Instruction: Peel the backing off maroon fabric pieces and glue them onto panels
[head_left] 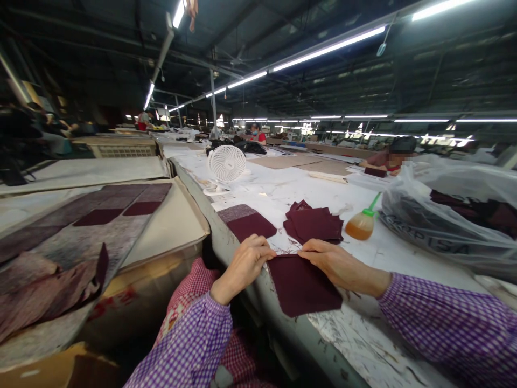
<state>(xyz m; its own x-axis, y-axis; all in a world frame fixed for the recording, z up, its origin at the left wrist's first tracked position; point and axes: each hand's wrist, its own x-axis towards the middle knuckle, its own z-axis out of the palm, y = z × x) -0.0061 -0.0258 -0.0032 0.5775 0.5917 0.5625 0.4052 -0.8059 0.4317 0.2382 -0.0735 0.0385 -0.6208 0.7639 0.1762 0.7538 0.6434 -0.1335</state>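
Note:
A maroon fabric piece (305, 285) lies at the table's near edge, its far edge running between my two hands. My left hand (250, 261) pinches that edge at its left corner, fingers closed. At the other end of the same edge, my right hand (337, 264) grips the cloth between thumb and fingers. Just beyond my hands sits a loose pile of maroon pieces (313, 222). Left of the pile is another maroon piece (248, 222) with a greyish strip along its far side. A squeeze bottle (361, 223) of amber liquid with a green nozzle stands right of the pile.
A clear plastic bag (448, 215) with dark cloth rests on the right. A small white fan (226, 163) stands on the white-covered table (283, 188). More fabric (99, 217) covers a surface at left. A co-worker (398, 153) sits across the table.

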